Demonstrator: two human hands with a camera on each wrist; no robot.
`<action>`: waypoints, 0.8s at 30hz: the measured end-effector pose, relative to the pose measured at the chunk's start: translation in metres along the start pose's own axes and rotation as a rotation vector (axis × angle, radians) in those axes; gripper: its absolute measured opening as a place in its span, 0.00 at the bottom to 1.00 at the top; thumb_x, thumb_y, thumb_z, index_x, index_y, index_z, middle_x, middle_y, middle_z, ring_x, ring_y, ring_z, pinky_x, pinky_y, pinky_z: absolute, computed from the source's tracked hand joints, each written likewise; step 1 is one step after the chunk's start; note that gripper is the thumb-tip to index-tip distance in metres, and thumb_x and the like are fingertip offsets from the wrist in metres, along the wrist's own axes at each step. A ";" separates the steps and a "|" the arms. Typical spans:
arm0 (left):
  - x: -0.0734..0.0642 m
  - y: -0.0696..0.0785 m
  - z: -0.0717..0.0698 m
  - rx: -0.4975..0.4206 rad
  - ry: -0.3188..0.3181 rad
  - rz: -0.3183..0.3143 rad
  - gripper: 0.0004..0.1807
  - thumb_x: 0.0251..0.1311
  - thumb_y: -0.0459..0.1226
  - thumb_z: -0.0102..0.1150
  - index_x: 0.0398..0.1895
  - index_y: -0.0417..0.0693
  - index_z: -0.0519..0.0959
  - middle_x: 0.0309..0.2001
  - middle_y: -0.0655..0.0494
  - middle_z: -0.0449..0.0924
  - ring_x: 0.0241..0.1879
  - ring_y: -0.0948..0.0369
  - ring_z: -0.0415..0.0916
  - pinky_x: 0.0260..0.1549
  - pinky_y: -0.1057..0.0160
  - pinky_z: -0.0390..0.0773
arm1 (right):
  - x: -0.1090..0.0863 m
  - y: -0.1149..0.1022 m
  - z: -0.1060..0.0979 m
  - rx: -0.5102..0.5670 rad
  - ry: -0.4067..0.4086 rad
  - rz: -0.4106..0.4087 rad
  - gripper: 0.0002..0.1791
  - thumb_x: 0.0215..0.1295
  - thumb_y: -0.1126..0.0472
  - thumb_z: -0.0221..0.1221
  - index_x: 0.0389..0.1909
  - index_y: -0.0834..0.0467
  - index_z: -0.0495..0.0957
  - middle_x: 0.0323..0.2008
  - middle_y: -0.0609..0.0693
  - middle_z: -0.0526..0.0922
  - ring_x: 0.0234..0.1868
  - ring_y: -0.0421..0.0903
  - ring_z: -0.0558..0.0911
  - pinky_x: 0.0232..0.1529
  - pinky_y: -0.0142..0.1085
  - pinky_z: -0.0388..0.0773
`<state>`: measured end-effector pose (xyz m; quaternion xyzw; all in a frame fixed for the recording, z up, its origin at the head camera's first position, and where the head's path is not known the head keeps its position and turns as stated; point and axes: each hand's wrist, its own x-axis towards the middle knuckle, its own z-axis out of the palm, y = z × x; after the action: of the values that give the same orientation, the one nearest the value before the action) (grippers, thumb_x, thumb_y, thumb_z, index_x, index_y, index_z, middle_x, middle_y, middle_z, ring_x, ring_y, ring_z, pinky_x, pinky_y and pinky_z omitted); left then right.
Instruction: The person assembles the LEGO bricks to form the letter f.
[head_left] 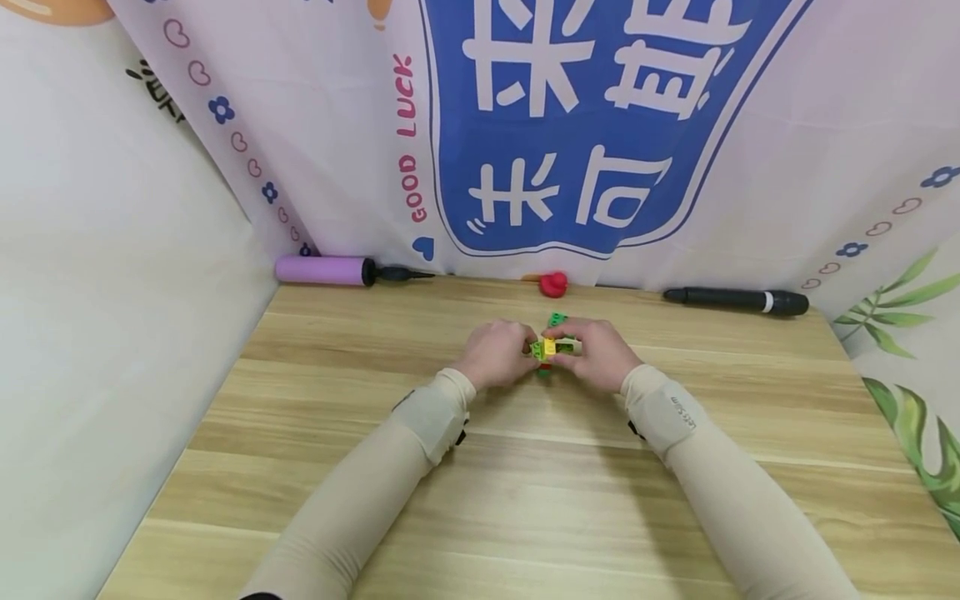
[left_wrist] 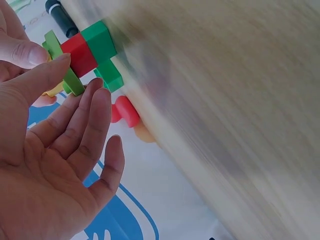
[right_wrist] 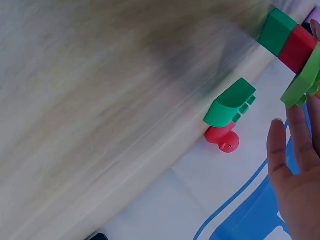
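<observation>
The table [head_left: 487, 517] has a wood look, with light and dark brown stripes. A white cloth [head_left: 795, 142] hangs behind it, with a big blue patch [head_left: 457, 167] on it. At the left is a white wall [head_left: 90, 275] with some dark writing, too folded to read. At the right are painted green leaves [head_left: 911, 433].

The patch has four big white signs: 来, 期, 未 and 可. Pink letters beside it say "GOOD LUCK". Small letters on the right sleeve [head_left: 738, 483] look like "LetsSlim".

Along the back lie a purple pump [head_left: 322, 270], a red duck [head_left: 553, 285] and a black stick [head_left: 727, 300] with a white ring.

The blocks are stuck in a stack between the two hands, near the back of the table. A green block [left_wrist: 99, 40] is lowest, then a red block [left_wrist: 80, 54], a long lime block [left_wrist: 73, 82] and a yellow block [head_left: 550, 347]. I cannot tell if the stack touches the table. The left hand [head_left: 495, 354] pinches the lime block, its fingers nearly closed. The right hand [head_left: 600, 354] pinches the yellow block, with just the block's width between finger and thumb. Another green block [right_wrist: 230, 105] sits near the duck.
</observation>
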<state>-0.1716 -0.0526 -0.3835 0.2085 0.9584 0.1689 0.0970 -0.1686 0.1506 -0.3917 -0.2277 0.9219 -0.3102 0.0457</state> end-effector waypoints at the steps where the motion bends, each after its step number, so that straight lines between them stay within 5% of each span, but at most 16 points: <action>1: 0.000 0.000 0.000 0.003 0.000 0.000 0.19 0.66 0.48 0.72 0.56 0.52 0.88 0.37 0.61 0.86 0.37 0.62 0.80 0.37 0.60 0.80 | 0.000 -0.001 0.000 -0.002 0.001 -0.001 0.21 0.65 0.61 0.73 0.59 0.56 0.86 0.60 0.56 0.87 0.65 0.59 0.83 0.70 0.56 0.75; 16: 0.000 -0.001 -0.002 0.004 0.013 0.010 0.18 0.66 0.46 0.72 0.56 0.52 0.88 0.35 0.60 0.85 0.36 0.61 0.79 0.36 0.61 0.79 | -0.001 -0.005 0.004 0.004 0.027 0.026 0.23 0.67 0.59 0.73 0.62 0.55 0.85 0.58 0.55 0.88 0.64 0.57 0.84 0.72 0.57 0.73; 24: -0.001 0.000 0.001 0.031 -0.001 0.034 0.14 0.67 0.47 0.71 0.51 0.52 0.89 0.35 0.62 0.87 0.35 0.62 0.81 0.37 0.60 0.80 | 0.007 0.003 -0.019 0.044 -0.116 0.071 0.22 0.71 0.52 0.69 0.63 0.54 0.85 0.59 0.53 0.88 0.63 0.55 0.84 0.62 0.53 0.81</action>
<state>-0.1704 -0.0531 -0.3840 0.2262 0.9572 0.1554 0.0916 -0.1804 0.1594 -0.3778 -0.2113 0.9181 -0.3149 0.1151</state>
